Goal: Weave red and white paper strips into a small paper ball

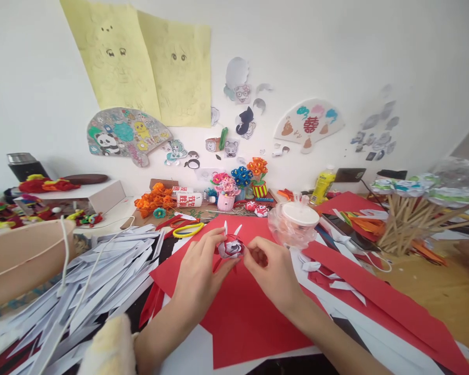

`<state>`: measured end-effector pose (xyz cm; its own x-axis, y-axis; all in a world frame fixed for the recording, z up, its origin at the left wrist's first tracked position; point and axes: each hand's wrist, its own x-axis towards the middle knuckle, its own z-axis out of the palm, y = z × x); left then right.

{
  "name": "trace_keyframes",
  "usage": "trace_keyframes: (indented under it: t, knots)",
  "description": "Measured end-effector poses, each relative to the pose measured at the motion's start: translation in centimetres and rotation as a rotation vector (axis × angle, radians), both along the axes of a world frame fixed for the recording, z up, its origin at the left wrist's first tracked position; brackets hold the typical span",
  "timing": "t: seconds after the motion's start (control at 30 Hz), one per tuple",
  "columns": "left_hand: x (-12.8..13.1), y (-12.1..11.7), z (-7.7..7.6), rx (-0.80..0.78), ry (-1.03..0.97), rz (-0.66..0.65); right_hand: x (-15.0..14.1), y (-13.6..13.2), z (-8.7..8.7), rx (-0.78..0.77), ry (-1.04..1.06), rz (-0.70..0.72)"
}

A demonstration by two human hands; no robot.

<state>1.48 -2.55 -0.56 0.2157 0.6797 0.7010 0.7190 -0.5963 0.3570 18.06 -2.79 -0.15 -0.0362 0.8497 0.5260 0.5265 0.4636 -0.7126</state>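
Note:
A small ball folded from red and white paper strips (231, 248) is held up between my two hands, with pale strip ends sticking up from its top. My left hand (203, 271) grips it from the left, fingers behind and thumb beneath. At its right side my right hand (271, 265) pinches with thumb and forefinger, seemingly on a red strip end; the exact contact is too small to make out. Beneath both hands lies a large red paper sheet (254, 323).
Many white paper strips (101, 281) are heaped at left, beside a tan basket (23, 255). Yellow-handled scissors (187, 229) lie beyond my left hand. A lidded cup (299, 214) wrapped in plastic stands behind my right hand. Paper flower pots (225, 200) line the wall.

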Motion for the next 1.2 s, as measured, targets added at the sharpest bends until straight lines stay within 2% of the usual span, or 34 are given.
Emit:
trace_keyframes:
  t: [0.17, 0.33, 0.43, 0.7, 0.8, 1.0, 1.2]
  knots:
    - [0.5, -0.3, 0.0, 0.014, -0.002, 0.011, -0.4, -0.3, 0.4, -0.172, 0.125, -0.008]
    - [0.6, -0.1, -0.1, 0.01, -0.011, -0.004, -0.5, -0.2, 0.4, -0.166, 0.105, -0.075]
    - [0.5, -0.1, -0.1, 0.012, -0.008, -0.027, -0.3, 0.1, 0.4, -0.215, 0.075, -0.093]
    - [0.7, -0.1, -0.3, 0.022, 0.046, 0.012, 0.3, 0.7, 0.3, -0.34, 0.139, 0.127]
    - [0.8, -0.1, -0.4, 0.034, 0.056, 0.017, 0.4, 0.7, 0.4, -0.441, 0.222, 0.182]
    - [0.9, -0.3, -0.2, 0.032, 0.057, 0.008, 0.3, 0.4, 1.1, -0.536, 0.376, 0.215]
    - [0.8, -0.2, -0.5, 0.081, 0.055, -0.014, 0.0, 0.1, 1.2, -0.522, 0.459, 0.26]
